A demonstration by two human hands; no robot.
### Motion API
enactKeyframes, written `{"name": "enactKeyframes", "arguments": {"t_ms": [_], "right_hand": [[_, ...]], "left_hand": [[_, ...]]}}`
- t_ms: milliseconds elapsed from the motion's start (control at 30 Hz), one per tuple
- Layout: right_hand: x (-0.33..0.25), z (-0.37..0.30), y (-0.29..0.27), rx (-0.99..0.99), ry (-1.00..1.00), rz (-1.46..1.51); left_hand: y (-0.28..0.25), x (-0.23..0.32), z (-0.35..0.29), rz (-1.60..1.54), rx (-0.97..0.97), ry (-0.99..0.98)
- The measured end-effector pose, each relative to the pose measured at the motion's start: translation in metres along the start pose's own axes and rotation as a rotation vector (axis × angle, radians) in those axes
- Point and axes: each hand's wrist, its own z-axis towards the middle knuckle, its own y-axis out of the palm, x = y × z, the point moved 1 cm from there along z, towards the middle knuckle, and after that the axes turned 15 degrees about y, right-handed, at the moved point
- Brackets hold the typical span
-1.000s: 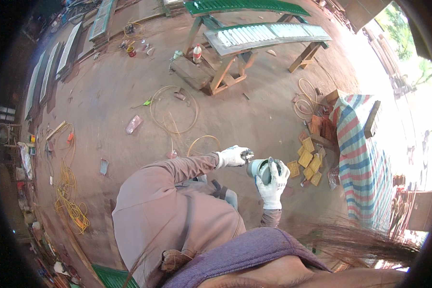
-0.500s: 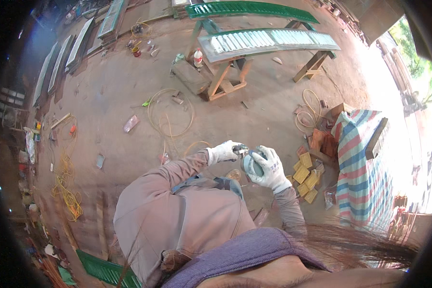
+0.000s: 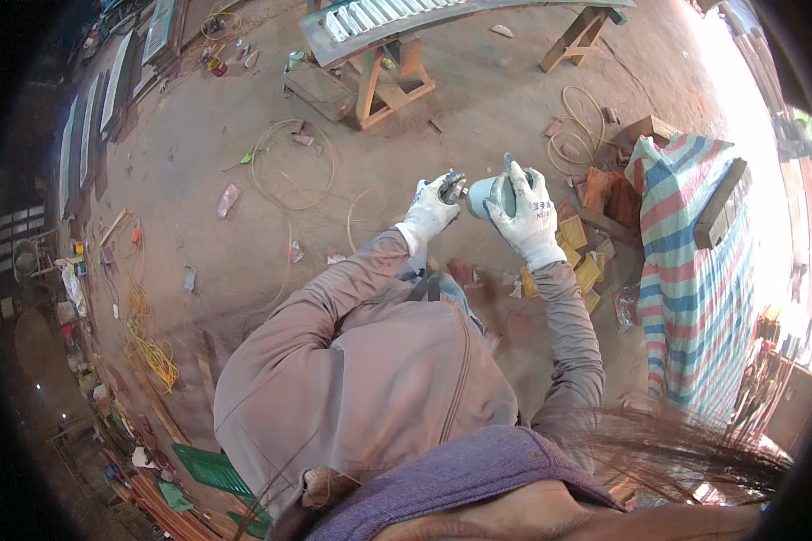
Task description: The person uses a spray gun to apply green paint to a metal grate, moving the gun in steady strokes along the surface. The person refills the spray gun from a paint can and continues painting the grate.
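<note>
Both hands wear white gloves with stained fingertips and are raised in front of my body. My right hand (image 3: pixel 530 216) is wrapped round a pale blue-grey cup (image 3: pixel 484 197), tilted toward the left. Opposite it, my left hand (image 3: pixel 430 213) is closed on a small dark and silver metal piece (image 3: pixel 456 188), mostly covered by the fingers. Its silver end points at the cup, close beside it; whether they touch I cannot tell.
A yellow hose (image 3: pixel 350 219) loops over the dirt floor beyond my left arm. Yellow blocks (image 3: pixel 572 233) and a striped sheet (image 3: pixel 672 279) under a wooden beam (image 3: pixel 724 206) stand at the right. Ahead, a louvred panel (image 3: pixel 397 18) rests on wooden trestles (image 3: pixel 370 90).
The view has tilted down, and both hands sit higher in it, arms more extended. The cup has turned in my right hand. The metal piece has shifted relative to the cup.
</note>
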Motion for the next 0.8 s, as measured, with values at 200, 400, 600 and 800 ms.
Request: {"name": "enactKeyframes", "arguments": {"t_ms": [200,400,600,800], "right_hand": [[0.025,0.059,-0.030,-0.134,-0.430,-0.029],[0.033,0.134,-0.055,-0.226,-0.585,-0.164],[0.067,0.210,-0.057,-0.058,-0.524,-0.152],[0.071,0.250,-0.034,0.068,0.020,-0.145]], "left_hand": [[0.010,-0.047,0.075,-0.329,-0.233,0.127],[0.013,-0.017,0.154,-0.536,-0.353,0.084],[0.061,-0.039,0.223,-0.289,-0.121,0.158],[0.070,-0.065,0.277,-0.465,-0.038,0.025]]}}
